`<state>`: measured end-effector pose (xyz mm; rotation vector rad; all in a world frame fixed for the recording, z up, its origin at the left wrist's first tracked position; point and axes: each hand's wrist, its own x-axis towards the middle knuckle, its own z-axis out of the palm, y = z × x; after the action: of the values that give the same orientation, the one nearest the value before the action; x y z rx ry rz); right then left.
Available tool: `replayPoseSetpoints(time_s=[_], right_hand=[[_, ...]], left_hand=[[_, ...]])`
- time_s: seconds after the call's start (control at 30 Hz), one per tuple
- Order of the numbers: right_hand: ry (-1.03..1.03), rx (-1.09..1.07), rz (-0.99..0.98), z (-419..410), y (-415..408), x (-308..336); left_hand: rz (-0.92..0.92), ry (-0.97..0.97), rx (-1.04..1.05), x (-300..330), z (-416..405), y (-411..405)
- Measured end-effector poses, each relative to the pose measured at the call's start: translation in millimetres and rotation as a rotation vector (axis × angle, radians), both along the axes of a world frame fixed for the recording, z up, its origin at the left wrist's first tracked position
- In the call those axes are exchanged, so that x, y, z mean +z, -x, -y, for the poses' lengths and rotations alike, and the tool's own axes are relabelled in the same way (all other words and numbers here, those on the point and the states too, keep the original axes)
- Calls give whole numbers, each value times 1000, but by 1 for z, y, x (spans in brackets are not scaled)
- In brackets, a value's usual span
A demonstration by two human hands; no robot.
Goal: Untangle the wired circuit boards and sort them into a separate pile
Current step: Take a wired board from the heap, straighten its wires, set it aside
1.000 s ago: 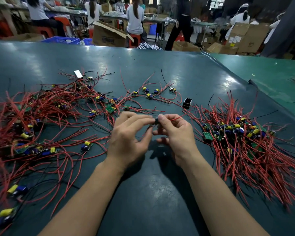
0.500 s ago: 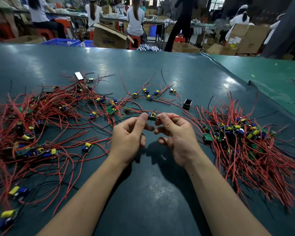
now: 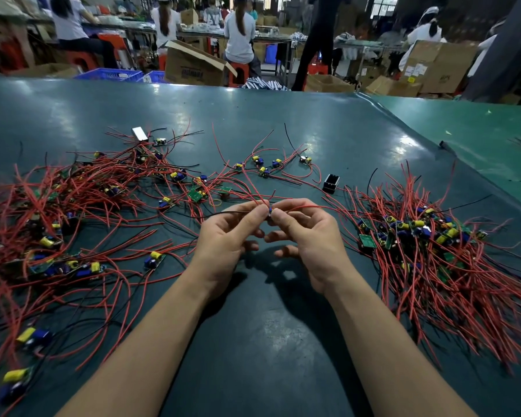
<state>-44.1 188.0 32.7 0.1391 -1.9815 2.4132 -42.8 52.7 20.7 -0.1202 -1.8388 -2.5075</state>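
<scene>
A small wired circuit board (image 3: pixel 270 210) is pinched between both hands above the dark green table (image 3: pixel 268 341). My left hand (image 3: pixel 226 239) pinches it from the left with thumb and forefinger. My right hand (image 3: pixel 308 236) pinches it from the right. Red wires run from the board to both sides, and a black one leads left. A tangled mass of red-wired boards (image 3: pixel 60 212) covers the table's left side. A denser pile of wired boards (image 3: pixel 433 245) lies on the right.
Several loose boards (image 3: pixel 263 167) lie beyond my hands, with a small black box (image 3: pixel 331 183) and a white block (image 3: pixel 139 133). The table's raised right edge (image 3: pixel 433 152) meets a lighter green surface. People sit among cardboard boxes (image 3: pixel 193 66) behind the table.
Both hands have stayed at the table's middle and shifted their pinch on the small board. Its wires now stretch out to each side.
</scene>
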Motion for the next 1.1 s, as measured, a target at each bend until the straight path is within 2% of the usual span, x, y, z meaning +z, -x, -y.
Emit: replayPoseSetpoints(time_s=[0.2, 0.33, 0.43, 0.57, 0.67, 0.8, 0.87, 1.0, 1.1], right_hand=[[-6, 5, 35, 3, -1, -1], [54, -46, 68, 2, 1, 0], [60, -12, 53, 2, 0, -1], [89, 38, 68, 4, 0, -1], [-17, 77, 124, 2, 0, -3], [22, 26, 125, -1, 2, -2], [112, -43, 135, -2, 5, 0], [224, -31, 179, -2, 5, 2], [267, -43, 204, 0, 5, 2]], left_hand=[[51, -33, 47, -2, 0, 0], [87, -190, 76, 0, 1, 4], [57, -226, 102, 2, 1, 6], [13, -78, 138, -2, 1, 7], [-57, 105, 96, -6, -1, 3], [-84, 179, 71, -5, -1, 1], [-41, 94, 75, -3, -1, 2], [29, -280, 111, 2, 2, 7], [-1, -332, 72, 1, 4, 8]])
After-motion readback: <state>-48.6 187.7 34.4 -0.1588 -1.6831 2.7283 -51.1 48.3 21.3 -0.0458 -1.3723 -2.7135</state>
